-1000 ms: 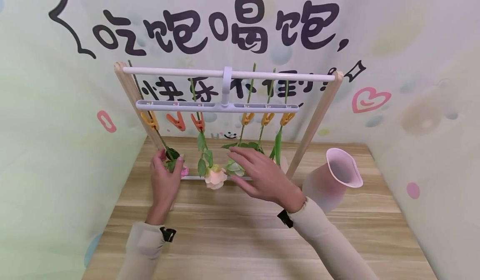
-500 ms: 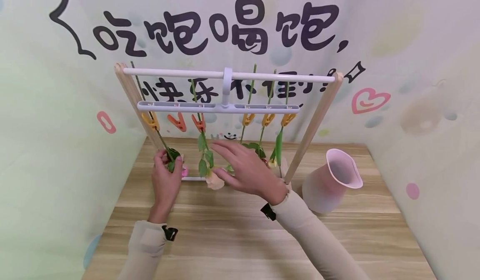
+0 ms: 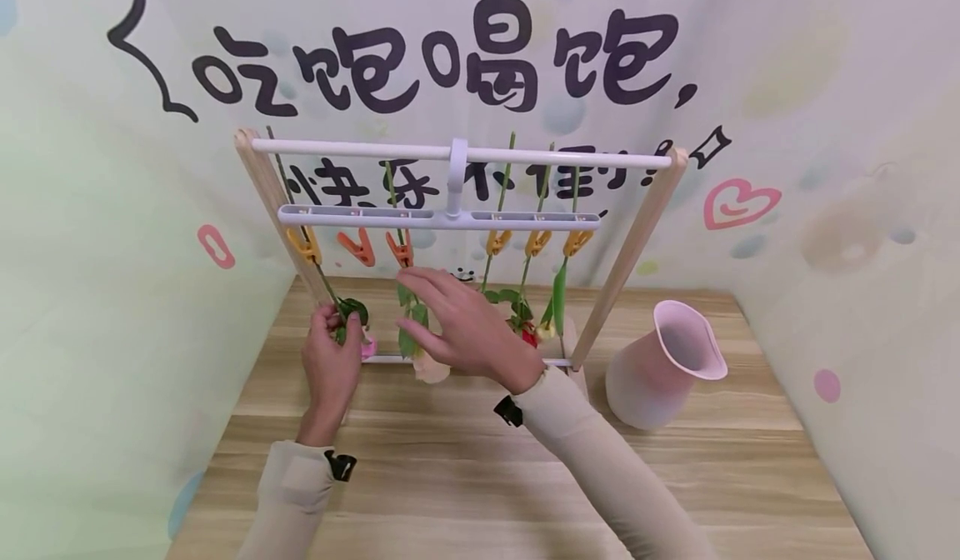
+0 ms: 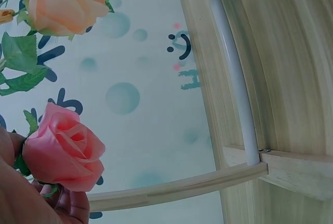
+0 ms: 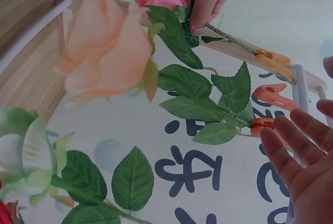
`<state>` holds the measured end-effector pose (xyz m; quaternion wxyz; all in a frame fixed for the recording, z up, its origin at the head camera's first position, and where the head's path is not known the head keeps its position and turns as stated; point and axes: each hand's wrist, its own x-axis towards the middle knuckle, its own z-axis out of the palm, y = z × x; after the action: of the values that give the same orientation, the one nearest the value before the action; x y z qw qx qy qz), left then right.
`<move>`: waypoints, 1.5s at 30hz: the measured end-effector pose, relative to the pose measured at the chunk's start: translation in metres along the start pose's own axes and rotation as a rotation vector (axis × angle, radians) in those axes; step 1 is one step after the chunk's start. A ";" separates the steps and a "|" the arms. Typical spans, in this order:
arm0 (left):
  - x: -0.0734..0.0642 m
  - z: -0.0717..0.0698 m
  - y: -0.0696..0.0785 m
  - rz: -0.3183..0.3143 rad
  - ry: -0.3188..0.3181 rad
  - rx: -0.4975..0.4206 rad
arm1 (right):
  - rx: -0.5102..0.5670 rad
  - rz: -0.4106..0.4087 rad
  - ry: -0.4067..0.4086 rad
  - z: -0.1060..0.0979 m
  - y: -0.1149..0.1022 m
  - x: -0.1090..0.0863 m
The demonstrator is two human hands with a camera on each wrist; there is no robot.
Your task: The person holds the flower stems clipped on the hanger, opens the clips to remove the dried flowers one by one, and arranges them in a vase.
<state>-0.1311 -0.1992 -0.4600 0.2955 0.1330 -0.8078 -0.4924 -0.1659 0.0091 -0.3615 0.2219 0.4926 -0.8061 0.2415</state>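
Note:
In the head view my left hand (image 3: 333,372) pinches the leafy stem of a pink rose (image 4: 65,148), just by its bloom. This rose hangs head down from a yellow clip (image 3: 303,245) at the left end of a pale lavender hanger (image 3: 375,217). My right hand (image 3: 472,327) has its fingers extended beside the stem of a peach rose (image 5: 106,47). Its fingertips are just below the orange clip (image 3: 401,252) gripping that stem. In the right wrist view a whitish-green rose (image 5: 31,151) hangs near the peach one; the right hand hides it in the head view.
A wooden frame (image 3: 630,252) with a white top rod (image 3: 570,158) carries the hanger. Another orange clip (image 3: 358,249) has no stem in it. A red rose (image 3: 528,333) and a pale yellow flower (image 3: 547,329) hang right. A pink-and-white vase (image 3: 645,389) stands right of the frame.
My right hand has moved left and slightly up, from the whitish-green rose to the peach rose's stem, uncovering the flowers at right. The left hand keeps its hold on the pink rose.

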 end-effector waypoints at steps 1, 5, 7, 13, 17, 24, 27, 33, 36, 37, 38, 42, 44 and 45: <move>0.000 0.000 -0.001 0.002 0.004 0.000 | 0.007 0.001 0.003 0.001 0.000 0.002; 0.000 0.000 -0.002 0.010 0.015 0.001 | 0.032 -0.002 0.015 0.005 0.000 0.011; -0.001 0.000 -0.002 0.016 0.021 0.008 | 0.045 0.002 0.019 0.007 -0.001 0.016; -0.001 -0.001 -0.003 0.047 0.033 0.029 | 0.125 0.021 0.055 0.014 -0.004 0.029; -0.001 -0.001 -0.004 0.077 0.035 0.040 | 0.188 0.039 0.089 0.020 -0.007 0.040; -0.002 -0.001 -0.005 0.152 0.034 0.052 | 0.215 0.116 0.068 0.030 -0.016 0.057; -0.002 -0.001 -0.006 0.160 0.035 0.053 | 0.219 0.130 0.067 0.035 -0.020 0.064; -0.003 -0.002 -0.006 0.165 0.041 0.054 | 0.244 0.139 0.128 0.040 -0.025 0.073; -0.003 -0.002 -0.006 0.180 0.047 0.055 | 0.250 0.134 0.159 0.042 -0.028 0.075; -0.003 -0.002 -0.007 0.184 0.049 0.056 | 0.250 0.134 0.167 0.043 -0.028 0.075; -0.003 -0.003 -0.007 0.186 0.049 0.057 | 0.255 0.134 0.172 0.044 -0.029 0.075; -0.003 -0.002 -0.008 0.189 0.056 0.062 | 0.235 0.167 0.151 0.048 -0.031 0.078; -0.004 -0.002 -0.009 0.193 0.061 0.065 | 0.212 0.190 0.123 0.050 -0.033 0.080; -0.004 -0.002 -0.010 0.194 0.063 0.066 | 0.198 0.205 0.103 0.050 -0.034 0.081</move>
<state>-0.1277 -0.2031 -0.4694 0.3627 0.0794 -0.8230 -0.4300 -0.1753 -0.0911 -0.3468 0.1877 0.4142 -0.8119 0.3660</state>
